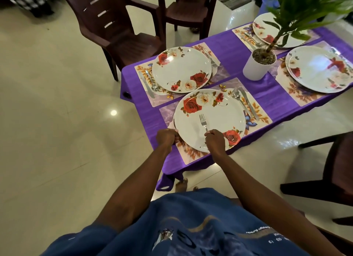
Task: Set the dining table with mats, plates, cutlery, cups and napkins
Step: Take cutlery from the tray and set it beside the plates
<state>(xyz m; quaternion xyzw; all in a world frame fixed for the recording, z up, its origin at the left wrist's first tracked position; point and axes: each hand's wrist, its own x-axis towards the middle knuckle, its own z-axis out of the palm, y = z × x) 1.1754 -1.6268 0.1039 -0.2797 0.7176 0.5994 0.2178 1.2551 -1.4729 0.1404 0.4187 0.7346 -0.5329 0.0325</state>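
The right hand (214, 141) has its grip closed around the handle of a fork (203, 122), pinching it near the low end. The fork is above the nearest floral plate (191, 125), with its tines pointing away from the person, so its long axis runs from the body toward the far side of the bench (238, 43). The left hand (167, 138) grips the left rim of the same plate, with the fingers curled over the edge.

This plate sits on a placemat (193, 154) at the near corner of the purple cloth. On the right part of the mat a spoon (237, 97) and a table knife (248, 104) already lie side by side, parallel to the fork's direction. The free place for the fork seems to be the left strip of the mat, which lies to the left of the right hand, on the other side of the plate. The left hand is nearer to that strip, but it is occupied with the plate. So I judge the fork must cross over the plate, keeping the same direction of axis.

No cups or napkins are visible on the bench.

On the blue shirt (191, 227) there is small white print, seen upside down; only some digits like "13" can be guessed, the rest is too small to read.
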